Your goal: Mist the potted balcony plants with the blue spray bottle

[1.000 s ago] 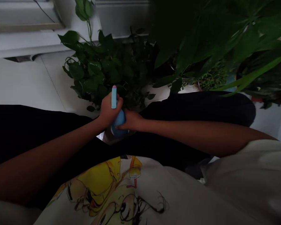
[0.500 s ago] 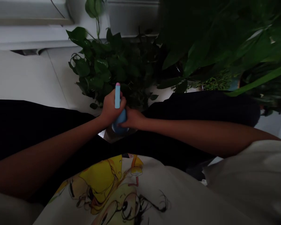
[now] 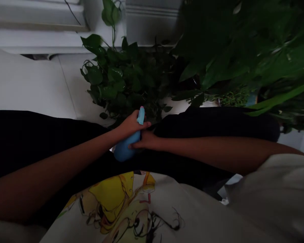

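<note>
A blue spray bottle [image 3: 124,151] is held between my knees, tilted so that its rounded base is nearer my body. Its light blue spray head [image 3: 141,115] with a pink tip points away from me at the plant. Wrapped round the neck, just under the head, is my left hand [image 3: 131,122]; its fingers on the far side are hidden. My right hand [image 3: 147,139] grips the side of the bottle's body, thumb across the front. Just beyond both hands grows a leafy green pothos plant [image 3: 116,77].
Large dark-leaved plants [image 3: 233,57] fill the upper right. White floor tiles [image 3: 32,84] lie to the left, below a pale ledge [image 3: 35,37]. My dark-trousered legs [image 3: 212,125] are spread on both sides. The light is dim.
The bottle has tipped, its base swinging nearer my body and its head lower and to the right. Both hands have moved with it. The view has shifted slightly.
</note>
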A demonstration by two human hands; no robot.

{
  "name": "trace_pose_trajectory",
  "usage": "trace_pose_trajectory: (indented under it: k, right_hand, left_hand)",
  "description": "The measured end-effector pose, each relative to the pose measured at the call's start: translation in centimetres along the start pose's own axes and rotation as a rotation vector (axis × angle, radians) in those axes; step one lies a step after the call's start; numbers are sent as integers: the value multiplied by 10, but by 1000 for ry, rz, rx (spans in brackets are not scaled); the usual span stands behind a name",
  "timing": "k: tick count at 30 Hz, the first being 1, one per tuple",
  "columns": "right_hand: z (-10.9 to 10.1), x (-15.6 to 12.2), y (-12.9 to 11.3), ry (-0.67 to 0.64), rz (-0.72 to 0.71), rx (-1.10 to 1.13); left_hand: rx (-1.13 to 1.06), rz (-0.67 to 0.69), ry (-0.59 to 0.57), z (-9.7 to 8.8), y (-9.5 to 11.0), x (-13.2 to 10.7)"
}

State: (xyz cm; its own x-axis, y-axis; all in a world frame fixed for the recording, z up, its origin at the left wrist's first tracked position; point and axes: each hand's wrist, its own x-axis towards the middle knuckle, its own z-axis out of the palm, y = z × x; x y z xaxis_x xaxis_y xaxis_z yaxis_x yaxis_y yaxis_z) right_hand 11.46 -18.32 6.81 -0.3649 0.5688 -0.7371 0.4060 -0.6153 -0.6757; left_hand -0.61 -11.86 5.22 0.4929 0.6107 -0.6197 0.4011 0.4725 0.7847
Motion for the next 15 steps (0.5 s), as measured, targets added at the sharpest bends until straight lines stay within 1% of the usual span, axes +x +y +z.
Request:
trace_pose_trajectory:
  k: [2,3,4,6,8,9,12,15]
  right_hand:
    - [-2,-1,-5,-59,-17,61]
    - [-4,-1,-8,-89,-28,74]
    - [-7,-1,-11,-119,-32,83]
    - [-13,-2,-15,-179,-23,112]
    - [-16,-4,-16,-221,27,134]
    - [-16,-6,-16,-231,58,143]
    - [-13,-13,-13,-243,94,165]
    - [-10,-13,-13,-228,79,116]
  left_hand:
    - [-37,-60,-31,-7,3,-3]
    - [-69,-89,-27,-11,4,-6]
    - [-107,-121,2,-13,4,-10]
    - [-170,-199,111,-14,3,-20]
    - [-178,-276,219,-10,0,-32]
    - [-166,-309,250,-6,-2,-38]
    - [-132,-342,270,3,-5,-49]
    - [-87,-307,329,4,-6,-52]
